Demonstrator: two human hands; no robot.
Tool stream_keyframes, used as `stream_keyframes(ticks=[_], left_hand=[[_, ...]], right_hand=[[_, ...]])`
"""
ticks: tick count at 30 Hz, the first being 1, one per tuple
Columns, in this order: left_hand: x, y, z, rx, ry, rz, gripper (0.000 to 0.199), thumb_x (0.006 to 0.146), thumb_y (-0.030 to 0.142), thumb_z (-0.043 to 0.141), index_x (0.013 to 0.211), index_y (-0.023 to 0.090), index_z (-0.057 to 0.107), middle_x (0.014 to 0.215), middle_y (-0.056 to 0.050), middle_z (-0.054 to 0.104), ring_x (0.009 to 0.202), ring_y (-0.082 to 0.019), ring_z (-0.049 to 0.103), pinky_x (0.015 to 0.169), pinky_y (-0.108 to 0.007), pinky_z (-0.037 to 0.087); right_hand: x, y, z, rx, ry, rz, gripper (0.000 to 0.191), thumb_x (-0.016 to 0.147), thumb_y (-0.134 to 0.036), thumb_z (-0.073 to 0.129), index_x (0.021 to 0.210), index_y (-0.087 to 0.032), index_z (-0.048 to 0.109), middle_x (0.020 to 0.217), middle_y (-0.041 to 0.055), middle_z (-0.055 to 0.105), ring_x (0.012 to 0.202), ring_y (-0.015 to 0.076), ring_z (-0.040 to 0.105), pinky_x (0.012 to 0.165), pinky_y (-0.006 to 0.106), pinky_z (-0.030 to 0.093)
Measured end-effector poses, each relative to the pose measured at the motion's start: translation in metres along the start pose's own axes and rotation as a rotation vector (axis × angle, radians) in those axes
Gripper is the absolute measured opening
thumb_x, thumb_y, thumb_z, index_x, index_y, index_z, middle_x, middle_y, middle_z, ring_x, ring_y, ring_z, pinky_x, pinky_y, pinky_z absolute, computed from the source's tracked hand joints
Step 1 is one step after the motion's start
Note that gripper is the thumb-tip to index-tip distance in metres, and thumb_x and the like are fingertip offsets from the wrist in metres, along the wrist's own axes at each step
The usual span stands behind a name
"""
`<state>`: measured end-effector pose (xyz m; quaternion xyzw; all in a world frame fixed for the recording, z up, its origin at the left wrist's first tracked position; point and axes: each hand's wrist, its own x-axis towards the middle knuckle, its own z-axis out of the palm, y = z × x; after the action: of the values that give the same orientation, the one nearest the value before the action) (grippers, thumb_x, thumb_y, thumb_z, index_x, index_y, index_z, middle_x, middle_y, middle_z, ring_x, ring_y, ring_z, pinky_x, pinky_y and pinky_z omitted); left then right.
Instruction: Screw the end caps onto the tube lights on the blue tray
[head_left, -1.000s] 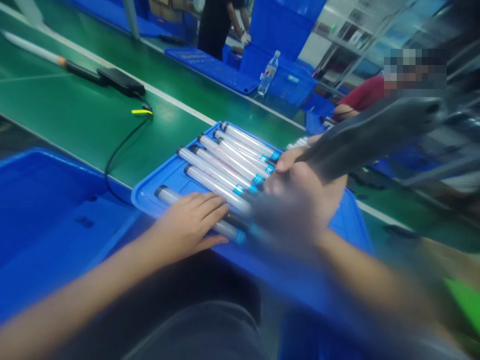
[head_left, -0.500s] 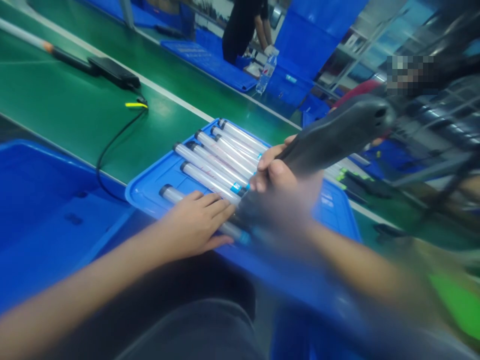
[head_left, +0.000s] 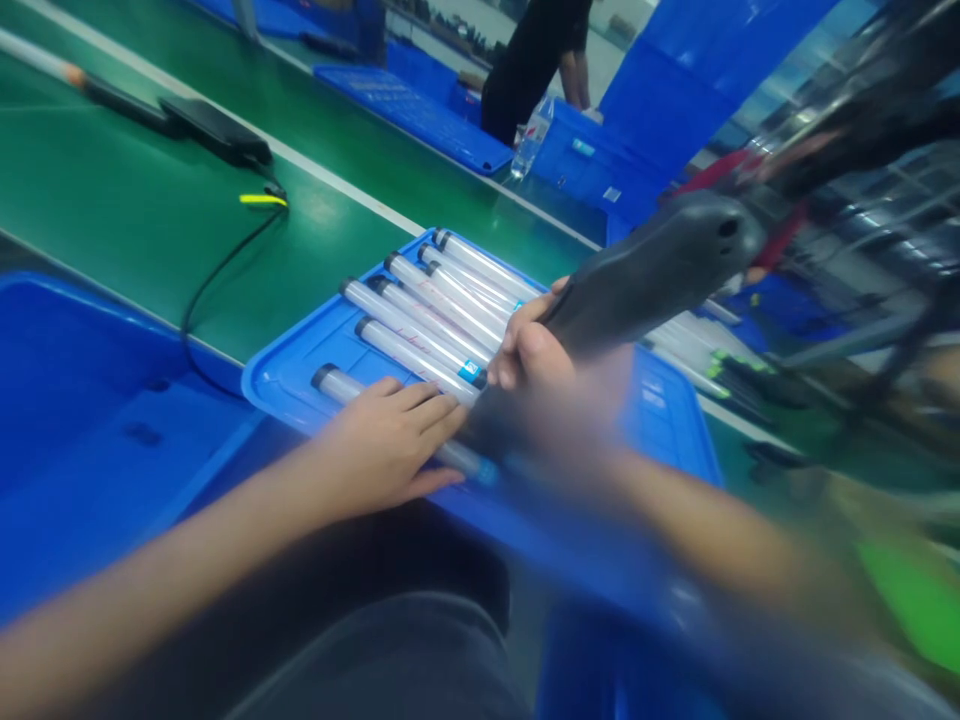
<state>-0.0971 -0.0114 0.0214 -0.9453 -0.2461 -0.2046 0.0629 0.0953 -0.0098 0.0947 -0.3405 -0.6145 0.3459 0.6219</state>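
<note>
My left hand (head_left: 394,435) lies over the nearest clear plastic tube (head_left: 337,385), fingers on its far side and thumb on its near side. This tube has a black end cap and a blue band at the other end. My right hand (head_left: 555,370) is wrapped round a long dark grey moulded tool (head_left: 652,280), whose kind I cannot tell. The tool's lower end is blurred and reaches down beside my left fingertips. Beyond my hands, several more capped tubes (head_left: 420,345) lie side by side on a blue plastic lid (head_left: 292,365).
An open blue bin (head_left: 135,400) stands at the left. On the green surface (head_left: 97,210) lies a black device (head_left: 217,130) with a cable and yellow tie. A water bottle (head_left: 531,140) stands farther back, near a co-worker in dark clothes (head_left: 525,60). Another person is at the right.
The view has shifted slightly, so my hands and the tool appear a little farther left. Both hands keep their places on the tube and the tool. The far co-worker has shifted right in the picture.
</note>
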Motion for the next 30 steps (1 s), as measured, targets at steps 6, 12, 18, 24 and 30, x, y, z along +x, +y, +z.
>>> stream_keyframes(ticks=[6,12,18,24,30], left_hand=[[-0.001,0.000,0.001,0.030,0.010,0.015,0.058,0.109,0.056,0.044,0.137,0.010,0.067,0.129,-0.015,0.075,0.117,-0.032,0.068,0.089,-0.043,0.046],[-0.001,0.000,-0.001,0.023,0.000,0.002,0.057,0.108,0.057,0.047,0.137,0.011,0.066,0.127,-0.015,0.075,0.117,-0.032,0.068,0.089,-0.042,0.046],[0.000,0.000,-0.004,0.039,-0.026,0.004,0.058,0.104,0.057,0.056,0.139,0.012,0.066,0.128,-0.015,0.074,0.115,-0.032,0.067,0.087,-0.040,0.046],[-0.002,-0.001,-0.003,0.075,-0.007,0.007,0.058,0.104,0.059,0.054,0.136,0.012,0.067,0.126,-0.015,0.074,0.113,-0.032,0.067,0.085,-0.041,0.046],[-0.001,-0.002,-0.003,0.063,-0.014,0.012,0.057,0.103,0.058,0.058,0.135,0.012,0.067,0.123,-0.015,0.074,0.112,-0.031,0.067,0.084,-0.039,0.045]], right_hand=[[0.002,-0.007,0.006,0.000,-0.010,-0.023,0.015,0.095,-0.029,0.069,0.091,-0.025,0.055,0.067,-0.0077,0.058,0.053,0.0098,0.058,0.057,0.028,0.054],[0.003,-0.003,0.000,0.059,0.013,-0.027,0.016,0.095,-0.031,0.071,0.099,-0.027,0.056,0.079,-0.0069,0.064,0.055,0.0089,0.059,0.057,0.028,0.055],[0.009,0.000,-0.006,0.067,0.101,-0.077,0.022,0.092,-0.035,0.074,0.101,-0.026,0.056,0.082,-0.0048,0.066,0.055,0.0082,0.059,0.055,0.026,0.054],[0.003,-0.006,-0.002,0.099,0.036,0.011,0.018,0.093,-0.033,0.072,0.097,-0.025,0.056,0.078,-0.0054,0.066,0.056,0.0088,0.060,0.058,0.027,0.056],[0.003,-0.008,0.002,0.126,-0.026,-0.005,0.010,0.096,-0.024,0.068,0.091,-0.023,0.060,0.070,-0.0061,0.063,0.055,0.0092,0.060,0.055,0.026,0.052]])
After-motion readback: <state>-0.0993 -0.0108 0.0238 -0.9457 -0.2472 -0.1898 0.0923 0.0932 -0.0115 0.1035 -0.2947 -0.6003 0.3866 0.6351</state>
